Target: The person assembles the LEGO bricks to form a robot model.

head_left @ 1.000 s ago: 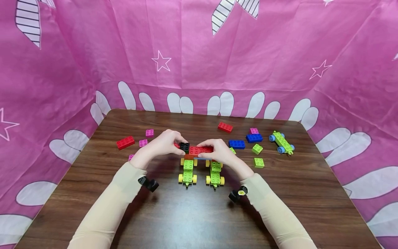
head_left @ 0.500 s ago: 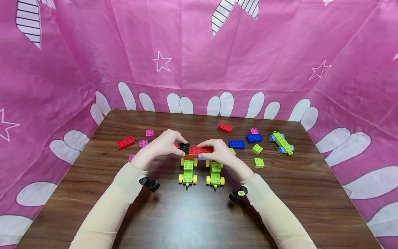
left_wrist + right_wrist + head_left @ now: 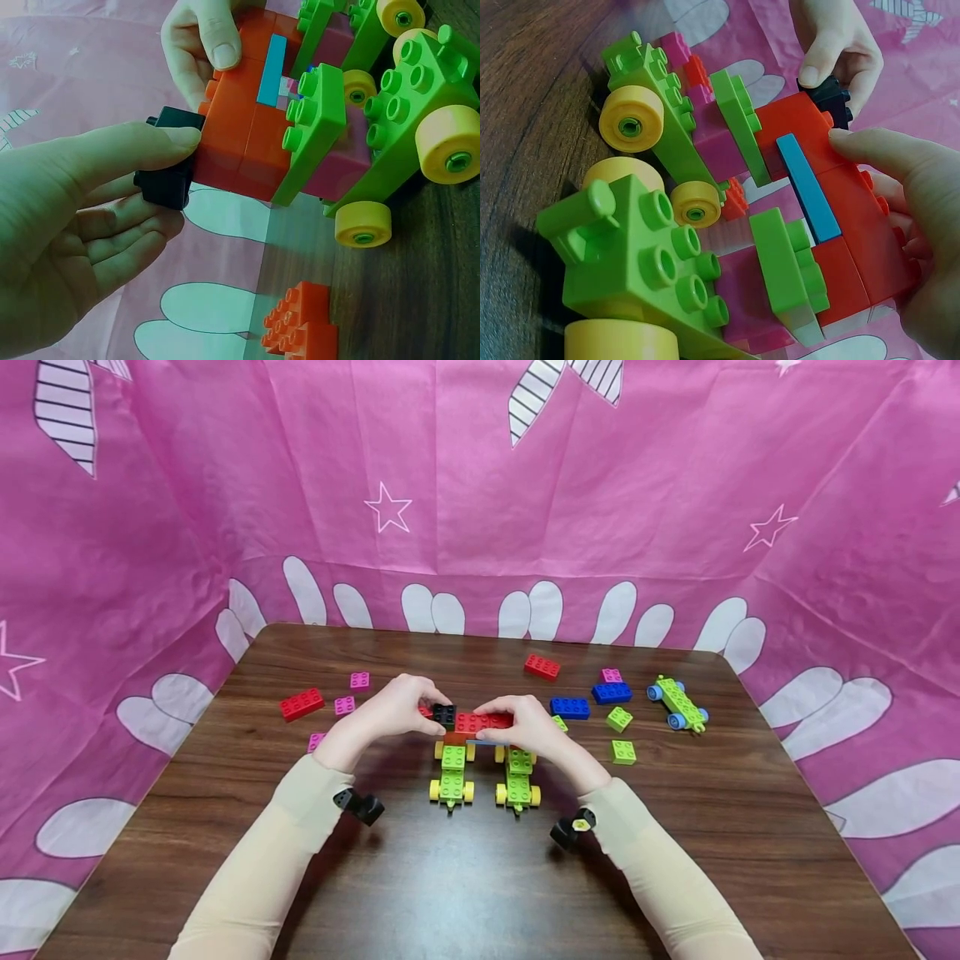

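Observation:
In the head view my left hand (image 3: 393,708) pinches a small black building brick (image 3: 444,716) between thumb and fingers. The left wrist view shows this brick (image 3: 169,161) right at the studded top of the red bricks (image 3: 247,135), at their left end. My right hand (image 3: 528,722) grips the right part of the red bricks, thumb on the near side and fingers behind. These red bricks and a thin blue piece (image 3: 808,187) bridge two green wheeled bases (image 3: 452,785) with yellow wheels. Magenta bricks (image 3: 746,292) and flat green bricks (image 3: 784,262) stand between bases and bridge.
Loose red (image 3: 302,704) and pink bricks (image 3: 345,705) lie at the left of the wooden table (image 3: 480,885). Toward the right are blue bricks (image 3: 570,708), green bricks (image 3: 623,752) and a green car base with blue wheels (image 3: 677,703). Pink cloth (image 3: 480,468) encloses the back.

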A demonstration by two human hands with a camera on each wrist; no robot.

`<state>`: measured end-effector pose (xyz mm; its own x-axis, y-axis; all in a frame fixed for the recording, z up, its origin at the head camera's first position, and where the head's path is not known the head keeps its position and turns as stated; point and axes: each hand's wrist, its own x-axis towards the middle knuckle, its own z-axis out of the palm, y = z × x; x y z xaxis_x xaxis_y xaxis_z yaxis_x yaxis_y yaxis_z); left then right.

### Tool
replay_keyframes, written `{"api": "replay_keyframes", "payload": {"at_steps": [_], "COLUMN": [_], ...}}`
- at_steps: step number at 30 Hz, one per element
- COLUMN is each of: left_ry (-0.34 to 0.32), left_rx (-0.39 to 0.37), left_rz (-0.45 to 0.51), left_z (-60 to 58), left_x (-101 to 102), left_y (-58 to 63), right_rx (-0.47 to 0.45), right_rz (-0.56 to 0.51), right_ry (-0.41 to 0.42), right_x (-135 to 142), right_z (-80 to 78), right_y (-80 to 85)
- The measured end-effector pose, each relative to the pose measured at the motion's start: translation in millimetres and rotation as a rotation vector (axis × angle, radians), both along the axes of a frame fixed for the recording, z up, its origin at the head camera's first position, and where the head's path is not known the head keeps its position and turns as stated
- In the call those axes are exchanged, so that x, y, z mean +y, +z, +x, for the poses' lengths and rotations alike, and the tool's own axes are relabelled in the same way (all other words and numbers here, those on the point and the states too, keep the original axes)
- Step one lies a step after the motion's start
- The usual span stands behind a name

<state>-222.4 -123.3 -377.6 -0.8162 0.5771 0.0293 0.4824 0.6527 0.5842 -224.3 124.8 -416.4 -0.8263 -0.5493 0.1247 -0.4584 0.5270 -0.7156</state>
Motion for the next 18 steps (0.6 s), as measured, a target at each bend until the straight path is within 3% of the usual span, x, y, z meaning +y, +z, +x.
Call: {"api": "replay_keyframes", "payload": {"at_steps": [12,18], "left_ry": [0.051,0.017], "left_rx": [-0.045,-0.019], "left_rz": [0.044,0.020], "left_z": [1.8,0.4], "left_x": [-2.2,-2.4], "left_y": [-7.2,-5.5], "right_rx": [-0.002,0.003], "right_rz": [0.003,0.003], "right_ry": [0.006,0.018], "right_x": [-0.3,1.1], "right_z": [-2.2,-1.0], "right_y": [-0.2,1.2]}}
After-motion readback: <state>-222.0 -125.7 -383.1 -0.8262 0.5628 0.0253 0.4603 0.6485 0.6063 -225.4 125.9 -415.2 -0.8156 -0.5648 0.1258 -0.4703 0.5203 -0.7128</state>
